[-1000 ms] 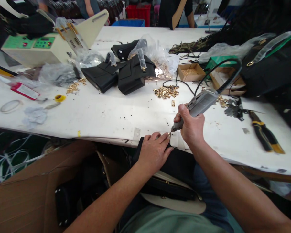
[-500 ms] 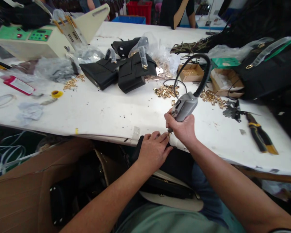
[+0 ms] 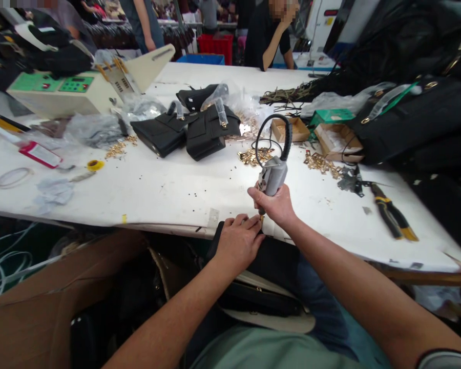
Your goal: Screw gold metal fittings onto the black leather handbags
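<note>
My right hand [image 3: 278,205] is wrapped around a grey electric screwdriver [image 3: 273,175] with a black cable rising in a loop from its top. The screwdriver points down, its tip meeting a small gold fitting [image 3: 262,219] at the table's front edge. My left hand [image 3: 238,241] holds down a black bag [image 3: 272,256], its fingertips beside that fitting and its thumb apart. Part of the bag is hidden under my hands. Below it, a black bag with cream panels [image 3: 265,318] lies over my lap.
Black bags [image 3: 211,130], piles of gold fittings [image 3: 253,156], a small cardboard box [image 3: 338,146] and pliers [image 3: 394,212] lie on the white table [image 3: 169,195]. A cream machine [image 3: 69,102] stands back left. Below left is a large carton [image 3: 30,312]. Across the table sits a person [image 3: 259,38].
The camera view has tilted up, bringing more of the background in. My hands stay at the table edge, the screwdriver's tip still at the gold fitting.
</note>
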Tool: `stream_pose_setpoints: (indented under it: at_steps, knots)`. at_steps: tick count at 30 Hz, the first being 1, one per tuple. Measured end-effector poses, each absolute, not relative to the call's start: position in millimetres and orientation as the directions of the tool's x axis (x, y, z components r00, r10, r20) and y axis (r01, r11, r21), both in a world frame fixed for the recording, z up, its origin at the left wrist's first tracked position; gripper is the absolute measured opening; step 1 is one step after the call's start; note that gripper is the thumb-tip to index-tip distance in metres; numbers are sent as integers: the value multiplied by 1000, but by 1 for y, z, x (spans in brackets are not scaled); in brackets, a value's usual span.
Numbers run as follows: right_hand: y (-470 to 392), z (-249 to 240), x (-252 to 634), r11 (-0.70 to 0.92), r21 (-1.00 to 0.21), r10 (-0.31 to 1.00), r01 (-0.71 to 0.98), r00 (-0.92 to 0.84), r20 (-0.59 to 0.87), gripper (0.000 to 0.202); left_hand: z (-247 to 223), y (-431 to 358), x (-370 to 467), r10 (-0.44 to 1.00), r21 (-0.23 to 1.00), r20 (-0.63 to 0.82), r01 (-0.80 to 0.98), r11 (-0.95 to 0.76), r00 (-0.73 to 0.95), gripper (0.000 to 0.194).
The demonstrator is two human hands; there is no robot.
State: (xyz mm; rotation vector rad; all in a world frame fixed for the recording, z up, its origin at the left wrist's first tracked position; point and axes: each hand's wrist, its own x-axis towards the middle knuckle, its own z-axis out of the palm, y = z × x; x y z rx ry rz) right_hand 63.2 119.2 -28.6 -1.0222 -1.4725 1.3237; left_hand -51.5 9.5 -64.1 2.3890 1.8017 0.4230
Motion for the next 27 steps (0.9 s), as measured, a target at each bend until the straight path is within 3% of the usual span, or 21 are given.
stream_pose_setpoints:
  at_steps: [4, 9, 13, 18, 27]
  knots:
    - [120, -20, 70, 73, -995, 955, -68, -283, 89, 44, -64, 13, -57, 956, 283, 132, 915, -289, 261, 33]
    - [127, 4, 102, 169, -967, 982, -191, -51, 182, 46, -68, 17, -58, 967, 387, 137, 887, -253, 215, 31]
    - [130, 16, 145, 218, -935, 976, -280, 53, 211, 46, -70, 17, -56, 977, 476, 174, 858, -194, 125, 18]
    - [127, 10, 189, 258, -922, 959, -288, 192, 209, 39, -72, 14, -53, 971, 527, 227, 829, -185, 72, 5]
    - [135, 7, 212, 316, -914, 926, -254, 291, 240, 35, -72, 15, -51, 979, 498, 201, 858, -122, 22, 10]
